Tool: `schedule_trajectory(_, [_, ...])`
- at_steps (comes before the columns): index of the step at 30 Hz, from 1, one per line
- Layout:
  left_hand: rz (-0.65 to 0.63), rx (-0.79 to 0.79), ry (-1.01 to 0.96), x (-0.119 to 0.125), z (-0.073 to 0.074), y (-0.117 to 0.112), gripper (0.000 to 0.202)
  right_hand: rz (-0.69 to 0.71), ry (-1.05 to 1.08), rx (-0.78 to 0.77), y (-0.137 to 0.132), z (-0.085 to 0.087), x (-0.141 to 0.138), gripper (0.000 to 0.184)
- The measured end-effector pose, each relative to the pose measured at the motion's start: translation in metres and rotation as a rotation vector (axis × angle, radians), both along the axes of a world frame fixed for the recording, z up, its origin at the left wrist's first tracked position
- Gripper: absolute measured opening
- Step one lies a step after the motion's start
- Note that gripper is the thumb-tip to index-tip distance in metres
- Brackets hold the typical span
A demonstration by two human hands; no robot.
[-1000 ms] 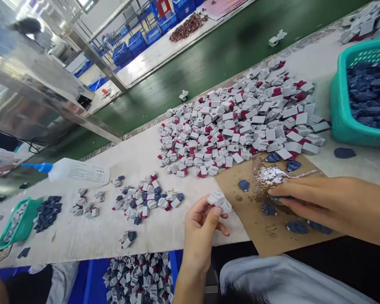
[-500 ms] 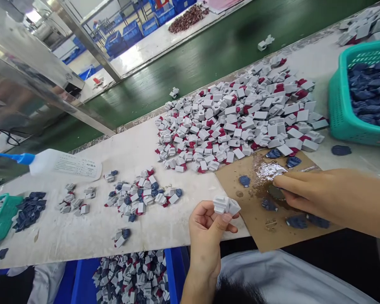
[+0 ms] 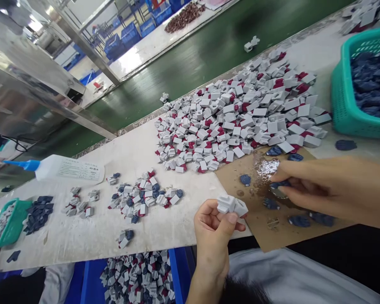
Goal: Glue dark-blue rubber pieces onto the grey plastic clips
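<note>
My left hand (image 3: pixel 213 236) pinches a light grey blocky plastic part (image 3: pixel 229 205) between thumb and fingers near the table's front edge. Slightly blurred, my right hand (image 3: pixel 304 185) is closed on a small dark blue plastic part (image 3: pixel 279 184), shaped like a little toy hand. That part is just over a small round dish (image 3: pixel 277 193) on a stained brown cardboard sheet (image 3: pixel 259 236). Several similar blue parts (image 3: pixel 299 221) lie around the dish. Behind the cardboard spreads a big pile of grey parts with dark red pieces (image 3: pixel 234 118).
A green basket of blue parts (image 3: pixel 348 101) stands at the right. Leftward are a glue bottle (image 3: pixel 71 169) lying down, assembled pieces (image 3: pixel 145 194) and a smaller green basket (image 3: pixel 11 228). A blue bin (image 3: pixel 177 270) sits below the front edge. A green conveyor belt (image 3: pixel 190 63) runs behind.
My right hand's fingers have shifted slightly, and the blue part in them now shows above the dish. My left hand keeps its hold on the grey part. The view has shifted a little.
</note>
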State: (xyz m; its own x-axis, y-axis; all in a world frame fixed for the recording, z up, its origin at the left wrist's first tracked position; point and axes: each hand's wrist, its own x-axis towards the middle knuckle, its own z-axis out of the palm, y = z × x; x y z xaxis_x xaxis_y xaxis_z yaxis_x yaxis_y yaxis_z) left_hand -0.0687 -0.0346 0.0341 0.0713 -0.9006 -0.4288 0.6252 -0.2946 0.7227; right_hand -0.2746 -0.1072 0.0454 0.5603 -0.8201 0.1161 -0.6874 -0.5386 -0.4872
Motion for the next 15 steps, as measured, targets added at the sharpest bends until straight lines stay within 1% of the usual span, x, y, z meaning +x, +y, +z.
schedule_trajectory(2, [0.021, 0.004, -0.007, -0.004, 0.001, 0.0, 0.024, 0.015, -0.196, 0.037, 0.004, 0.012, 0.005, 0.018])
schedule_trajectory(3, [0.035, 0.01, -0.009, -0.006, 0.002, 0.001, 0.026, 0.014, -0.261, 0.068, 0.006, 0.017, 0.008, 0.013])
schedule_trajectory(6, [0.07, 0.028, -0.008, -0.011, 0.004, 0.003, 0.028, 0.09, -0.371, 0.199, 0.01, 0.025, 0.017, 0.007])
schedule_trajectory(8, [0.042, 0.0, -0.008, -0.011, 0.004, 0.004, 0.026, 0.126, -0.385, 0.23, 0.011, 0.025, 0.021, 0.007])
schedule_trajectory(10, [-0.006, -0.054, -0.025, -0.009, 0.003, 0.004, 0.023, 0.124, -0.384, 0.229, 0.011, 0.023, 0.023, 0.007])
schedule_trajectory(12, [-0.041, -0.088, -0.06, -0.006, 0.001, 0.003, 0.022, 0.099, -0.375, 0.253, 0.013, 0.022, 0.024, 0.009])
schedule_trajectory(15, [-0.056, -0.09, -0.112, -0.004, 0.001, 0.003, 0.02, 0.061, -0.318, 0.284, 0.015, 0.024, 0.023, 0.018])
